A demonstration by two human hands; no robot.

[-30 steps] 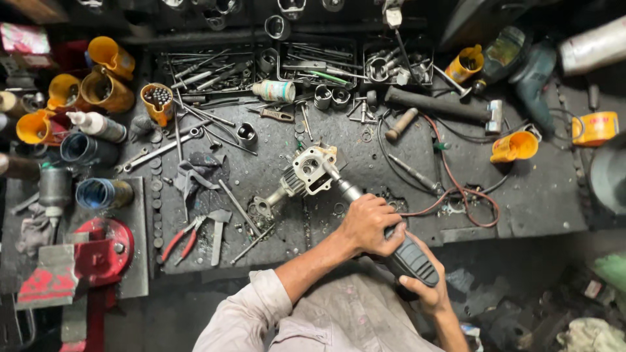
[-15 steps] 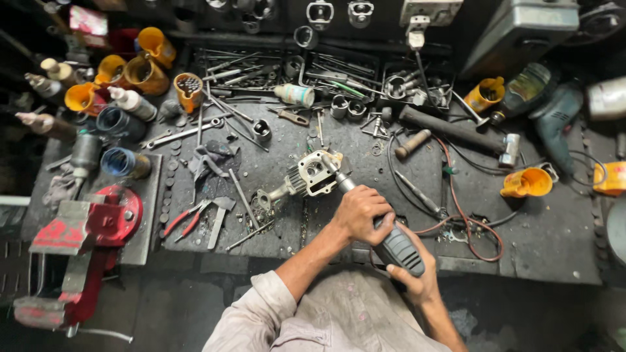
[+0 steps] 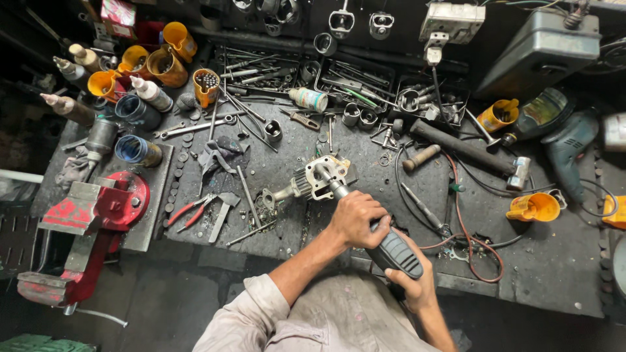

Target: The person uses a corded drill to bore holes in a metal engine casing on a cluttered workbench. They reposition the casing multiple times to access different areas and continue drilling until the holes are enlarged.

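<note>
Closest to me, the person's right hand (image 3: 412, 281) has its grip closed around the rear of a grey power tool (image 3: 390, 249), low at the near edge of the table (image 3: 554, 274). Just ahead of it the left hand (image 3: 357, 218) is wrapped tight around the front of the same tool, fingers curled over the barrel. The tool's metal neck runs up and left from that hand and its tip sits in a pale metal engine part (image 3: 318, 180), which lies on its side on the dark table near the middle, with a short shaft sticking out to its left. Red-handled pliers (image 3: 189, 210) lie to the left of that part, well apart from it, and a red vise (image 3: 91, 215) stands at the table's left end. To the right, a reddish cable (image 3: 464, 225) loops across the top beside a yellow cup (image 3: 533, 207). Farther back, loose wrenches and rods are strewn about, a small white bottle (image 3: 309, 99) lies on its side, orange cups (image 3: 166, 55) cluster at the far left corner, and a green drill (image 3: 567, 146) rests at the far right.
</note>
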